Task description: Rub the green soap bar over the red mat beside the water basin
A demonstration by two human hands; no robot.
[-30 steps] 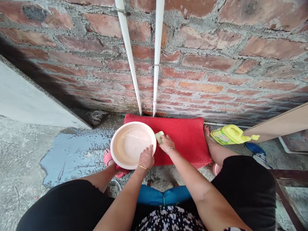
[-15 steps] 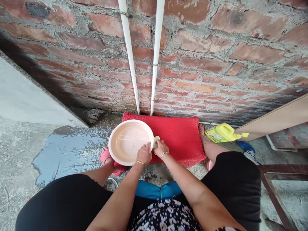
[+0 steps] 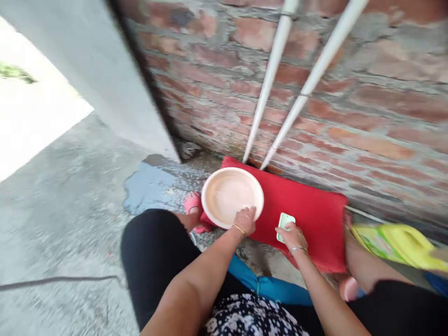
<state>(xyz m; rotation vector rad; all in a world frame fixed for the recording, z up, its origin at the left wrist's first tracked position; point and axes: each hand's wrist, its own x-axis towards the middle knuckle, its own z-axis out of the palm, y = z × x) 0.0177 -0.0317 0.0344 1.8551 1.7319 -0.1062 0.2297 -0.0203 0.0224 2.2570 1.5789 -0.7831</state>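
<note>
A pale pink basin rests on the left end of a red cloth-covered surface, and some clear water seems to be in it. My left hand grips the near right rim, its fingers bent over the edge. Pinched between the thumb and fingers of my right hand is a pale green flat, rectangular object with rounded corners. It is just above or on the red cloth, to the right of the basin and apart from it; its exact kind does not show.
A yellow plastic bottle lies to the right, near my leg. Two white pipes run down the brick wall behind the cloth. Water forms a puddle on the concrete floor at left, beside a pale panel.
My right hand has moved the pale green object away from the basin's side, rightward over the red cloth. My left hand stays on the rim. The view has swung left and tilted.
</note>
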